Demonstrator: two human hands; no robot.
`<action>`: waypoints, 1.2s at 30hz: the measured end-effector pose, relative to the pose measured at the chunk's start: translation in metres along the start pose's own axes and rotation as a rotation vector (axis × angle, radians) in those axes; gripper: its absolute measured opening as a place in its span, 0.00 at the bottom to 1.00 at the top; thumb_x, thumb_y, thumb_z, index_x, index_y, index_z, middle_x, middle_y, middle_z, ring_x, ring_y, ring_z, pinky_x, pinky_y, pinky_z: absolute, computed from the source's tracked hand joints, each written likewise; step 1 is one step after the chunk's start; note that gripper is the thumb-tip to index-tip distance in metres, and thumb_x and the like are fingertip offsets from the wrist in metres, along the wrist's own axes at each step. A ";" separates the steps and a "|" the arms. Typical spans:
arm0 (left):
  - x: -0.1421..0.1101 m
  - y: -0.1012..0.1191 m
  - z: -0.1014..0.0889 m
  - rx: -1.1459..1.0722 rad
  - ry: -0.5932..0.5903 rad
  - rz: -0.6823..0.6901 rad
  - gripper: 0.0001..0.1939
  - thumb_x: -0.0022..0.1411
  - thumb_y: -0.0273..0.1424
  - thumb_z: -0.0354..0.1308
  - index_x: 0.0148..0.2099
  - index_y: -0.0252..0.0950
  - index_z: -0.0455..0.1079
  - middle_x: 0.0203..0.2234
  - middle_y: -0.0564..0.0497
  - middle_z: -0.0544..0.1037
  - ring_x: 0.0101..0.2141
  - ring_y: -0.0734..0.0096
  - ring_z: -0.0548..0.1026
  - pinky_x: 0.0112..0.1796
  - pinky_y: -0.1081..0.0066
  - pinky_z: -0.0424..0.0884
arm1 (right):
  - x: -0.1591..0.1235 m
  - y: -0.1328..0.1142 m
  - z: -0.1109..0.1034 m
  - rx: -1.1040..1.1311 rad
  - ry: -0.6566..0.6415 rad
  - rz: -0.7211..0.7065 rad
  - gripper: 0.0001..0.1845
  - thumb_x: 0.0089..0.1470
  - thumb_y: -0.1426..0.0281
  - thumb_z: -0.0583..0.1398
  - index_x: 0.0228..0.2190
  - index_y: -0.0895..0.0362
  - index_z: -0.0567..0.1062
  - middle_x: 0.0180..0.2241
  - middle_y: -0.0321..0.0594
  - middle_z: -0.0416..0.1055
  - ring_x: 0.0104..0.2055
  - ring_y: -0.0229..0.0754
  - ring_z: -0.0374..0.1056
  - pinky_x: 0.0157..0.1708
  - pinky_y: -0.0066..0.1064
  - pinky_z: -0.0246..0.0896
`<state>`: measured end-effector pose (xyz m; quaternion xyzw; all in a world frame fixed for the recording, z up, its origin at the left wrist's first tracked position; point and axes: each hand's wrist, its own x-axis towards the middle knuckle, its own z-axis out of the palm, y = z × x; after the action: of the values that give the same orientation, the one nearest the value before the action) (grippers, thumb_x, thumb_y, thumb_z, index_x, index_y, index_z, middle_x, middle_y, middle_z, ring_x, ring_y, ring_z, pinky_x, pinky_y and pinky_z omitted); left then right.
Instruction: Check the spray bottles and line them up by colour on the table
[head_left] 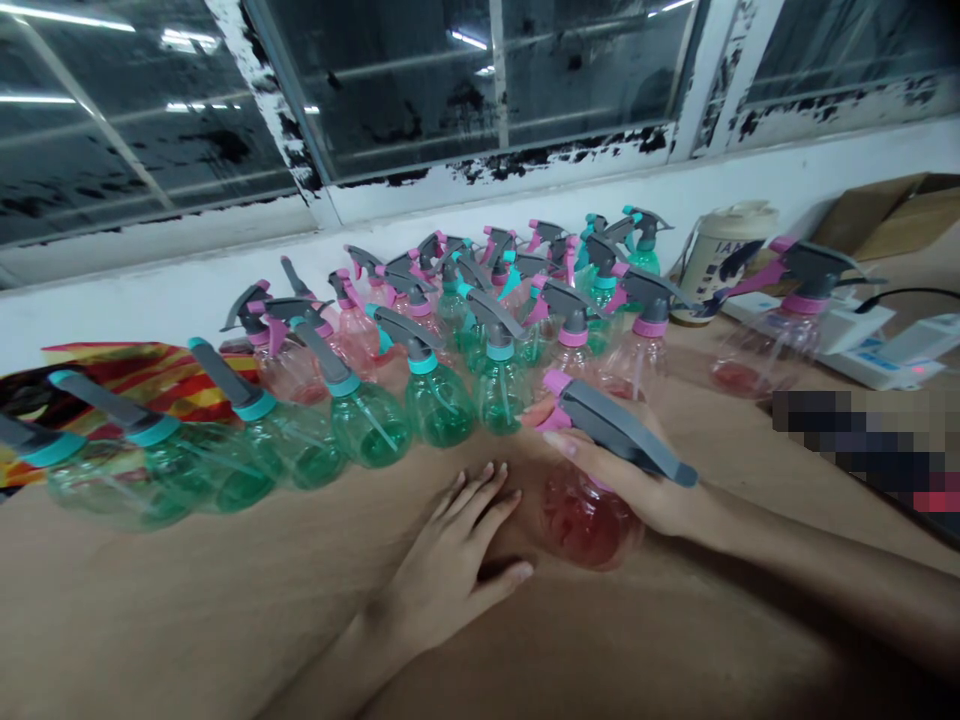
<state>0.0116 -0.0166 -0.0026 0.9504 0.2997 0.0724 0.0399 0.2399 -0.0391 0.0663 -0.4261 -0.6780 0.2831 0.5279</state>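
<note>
the counter [285, 610] has a smooth, tan, faintly grained surface, its far edge running along a white wall below windows [465, 90] whose frames are flaked and blotched with black. near the middle of the counter, clear of the far edge, is the red-tinted spray bottle [589, 525]: round-bellied, see-through plastic, darker red toward the base, with a long matte grey lever on top and a glossy pink nozzle and trigger. from here i can't tell whether its base touches the wood.

the right hand [656, 500] is wrapped round that bottle's neck, just under the grey lever, thumb toward the nozzle. the left hand [450, 565] lies palm down beside it, fingers loosely spread and holding nothing.

in front of the hands, a slanting row of green-tinted spray bottles [371, 430] reaches to the counter's left side, all squat globes with teal collars and thin dip tubes inside. more bottles, pink and green, crowd behind them toward the far edge. a glossy red-and-yellow sheet [214, 385] lies crinkled behind the row's left end. toward the right stand a lone pink-collared spray bottle [772, 345], a cream, cylindrical printed container [724, 260], a white plastic power strip [877, 365] and an open brown cardboard box [889, 215].
</note>
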 end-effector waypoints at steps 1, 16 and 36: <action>0.000 0.000 0.000 0.000 0.000 -0.001 0.32 0.66 0.49 0.49 0.65 0.37 0.54 0.65 0.45 0.52 0.64 0.58 0.50 0.61 0.54 0.50 | 0.000 -0.001 0.000 0.000 0.005 -0.002 0.05 0.53 0.66 0.60 0.34 0.52 0.74 0.30 0.36 0.74 0.35 0.42 0.72 0.37 0.35 0.67; -0.001 -0.001 0.002 0.021 0.013 0.009 0.32 0.67 0.50 0.49 0.65 0.38 0.53 0.65 0.46 0.52 0.64 0.59 0.50 0.61 0.54 0.51 | 0.000 0.001 0.000 -0.007 -0.004 0.000 0.07 0.54 0.66 0.59 0.35 0.54 0.73 0.35 0.39 0.76 0.36 0.42 0.74 0.36 0.34 0.67; 0.000 0.000 0.001 0.036 0.006 0.019 0.32 0.67 0.49 0.48 0.65 0.36 0.53 0.65 0.47 0.52 0.64 0.61 0.48 0.61 0.55 0.50 | 0.001 0.005 0.000 -0.106 -0.033 -0.084 0.15 0.58 0.64 0.57 0.22 0.54 0.64 0.20 0.28 0.58 0.22 0.33 0.56 0.23 0.28 0.53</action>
<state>0.0112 -0.0165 -0.0034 0.9535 0.2923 0.0701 0.0211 0.2416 -0.0353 0.0625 -0.4199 -0.7179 0.2316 0.5047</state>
